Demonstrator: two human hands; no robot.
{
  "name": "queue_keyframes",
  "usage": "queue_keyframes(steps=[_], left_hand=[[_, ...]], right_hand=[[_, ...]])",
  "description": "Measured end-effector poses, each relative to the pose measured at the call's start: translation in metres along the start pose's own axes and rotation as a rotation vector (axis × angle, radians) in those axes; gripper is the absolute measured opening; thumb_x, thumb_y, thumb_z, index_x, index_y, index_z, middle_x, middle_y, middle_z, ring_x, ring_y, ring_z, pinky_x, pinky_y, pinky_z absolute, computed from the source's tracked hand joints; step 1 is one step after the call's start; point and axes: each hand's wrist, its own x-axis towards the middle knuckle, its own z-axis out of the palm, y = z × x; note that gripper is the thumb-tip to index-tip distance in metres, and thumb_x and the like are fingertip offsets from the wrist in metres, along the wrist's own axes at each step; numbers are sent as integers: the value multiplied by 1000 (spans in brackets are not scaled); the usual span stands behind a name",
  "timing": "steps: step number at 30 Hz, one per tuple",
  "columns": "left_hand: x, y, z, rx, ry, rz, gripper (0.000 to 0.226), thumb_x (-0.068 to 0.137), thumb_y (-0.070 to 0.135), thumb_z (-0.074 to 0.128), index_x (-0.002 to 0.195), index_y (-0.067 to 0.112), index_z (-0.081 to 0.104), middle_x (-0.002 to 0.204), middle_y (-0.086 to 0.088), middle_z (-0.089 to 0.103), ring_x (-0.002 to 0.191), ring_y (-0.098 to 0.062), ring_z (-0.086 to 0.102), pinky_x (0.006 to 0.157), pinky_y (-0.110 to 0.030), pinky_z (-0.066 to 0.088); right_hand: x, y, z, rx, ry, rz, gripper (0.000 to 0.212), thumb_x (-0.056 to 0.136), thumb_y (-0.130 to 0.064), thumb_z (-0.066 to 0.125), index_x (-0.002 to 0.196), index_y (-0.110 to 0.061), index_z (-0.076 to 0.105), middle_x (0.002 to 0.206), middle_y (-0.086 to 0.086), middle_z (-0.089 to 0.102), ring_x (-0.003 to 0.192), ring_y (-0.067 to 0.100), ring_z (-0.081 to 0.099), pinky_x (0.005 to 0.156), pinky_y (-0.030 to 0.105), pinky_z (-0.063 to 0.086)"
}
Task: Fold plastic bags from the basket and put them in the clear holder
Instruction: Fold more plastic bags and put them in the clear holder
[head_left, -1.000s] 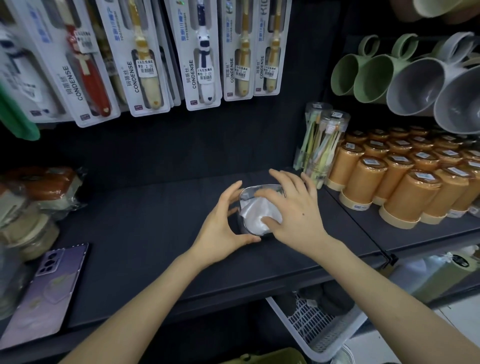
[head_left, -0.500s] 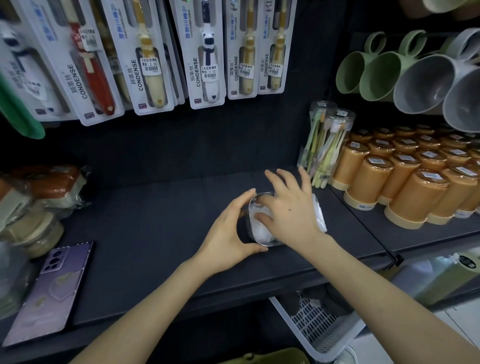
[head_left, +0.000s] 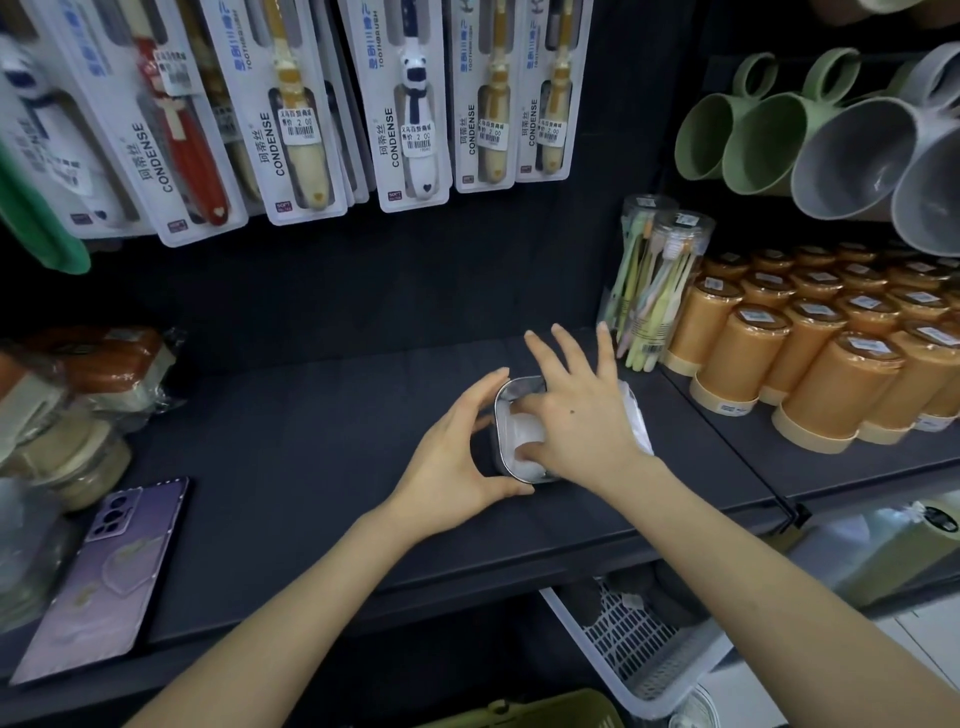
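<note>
A dark shelf in a shop fills the view, with carded toothbrush packs hanging above it, green and grey mugs at upper right and rows of orange tubs standing on the right. A white basket sits below the shelf's front edge, and a purple phone lies flat near the left end. A person's bare arms reach in from below to the middle of the shelf. The left hand cups the left side of the clear holder, its grip curled round the wall with forefinger behind and thumb in front. The right hand lies over the holder's mouth, its grip apart: three fingers splay straight while thumb and forefinger press down inside. The white plastic bag sits folded inside the holder under that hand, with more white plastic showing just beside the hand's right edge.
</note>
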Motion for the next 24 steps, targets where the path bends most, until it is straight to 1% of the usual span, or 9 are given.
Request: queue_keyframes(steps=[3, 6, 9, 11, 14, 16, 18, 21, 24], left_hand=[[3, -1, 1, -50, 13, -13, 108, 61, 11, 90, 137, 47, 22, 143, 20, 40, 131, 7, 39, 107, -19, 38], [10, -4, 1, -104, 38, -42, 109, 61, 12, 90, 137, 47, 20, 138, 23, 44, 131, 5, 41, 107, -22, 39], [20, -9, 0, -164, 57, -106, 111, 54, 30, 91, 134, 55, 19, 139, 18, 47, 130, 3, 42, 105, -23, 41], [29, -13, 2, -199, 81, -144, 112, 51, 33, 90, 134, 56, 19, 141, 8, 48, 131, -2, 44, 104, -24, 42], [45, -21, 5, -261, 102, -186, 110, 62, 7, 89, 137, 45, 19, 141, -3, 47, 131, -11, 45, 100, -23, 44], [55, -24, 6, -296, 90, -216, 107, 66, -1, 84, 138, 43, 18, 138, -3, 47, 132, -14, 45, 99, -23, 44], [65, -27, 6, -322, 66, -246, 107, 67, -3, 82, 140, 41, 18, 139, -5, 46, 132, -15, 44, 101, -26, 44], [77, -33, 5, -361, 28, -293, 108, 70, -4, 80, 147, 35, 16, 144, -7, 44, 132, -14, 43, 108, -36, 41], [85, -36, 2, -355, -28, -320, 109, 72, 2, 80, 151, 34, 11, 152, -3, 36, 138, -11, 36, 114, -39, 34]], right_hand=[[-9, 14, -2, 212, 155, 44, 44, 55, -55, 81, 95, -37, 75, 140, 14, 51, 132, 39, 42, 111, 60, 6], [-35, 29, -2, 359, 390, 199, 30, 74, -49, 61, 91, -29, 76, 129, 11, 60, 120, 35, 53, 109, 55, 21], [-71, 33, 9, 484, 491, 416, 27, 82, -36, 52, 87, -20, 73, 108, 5, 66, 94, 30, 62, 88, 43, 39], [-87, 33, 24, 480, 426, 514, 26, 83, -34, 52, 86, -16, 70, 96, 4, 67, 80, 31, 63, 75, 39, 42], [-96, 33, 55, 367, 262, 531, 37, 84, -41, 48, 87, -11, 69, 89, 10, 68, 72, 35, 64, 69, 42, 49], [-96, 30, 71, 338, 124, 511, 51, 85, -48, 40, 95, -9, 70, 97, 17, 68, 82, 39, 66, 77, 52, 52], [-94, 27, 81, 332, 21, 492, 56, 86, -51, 37, 104, -10, 70, 110, 20, 67, 100, 43, 63, 88, 60, 48], [-91, 26, 85, 350, -16, 495, 57, 88, -52, 34, 111, -13, 69, 120, 19, 64, 114, 42, 58, 98, 59, 42], [-92, 26, 84, 343, 7, 506, 57, 88, -52, 33, 111, -14, 69, 121, 18, 64, 115, 41, 57, 99, 58, 42]])
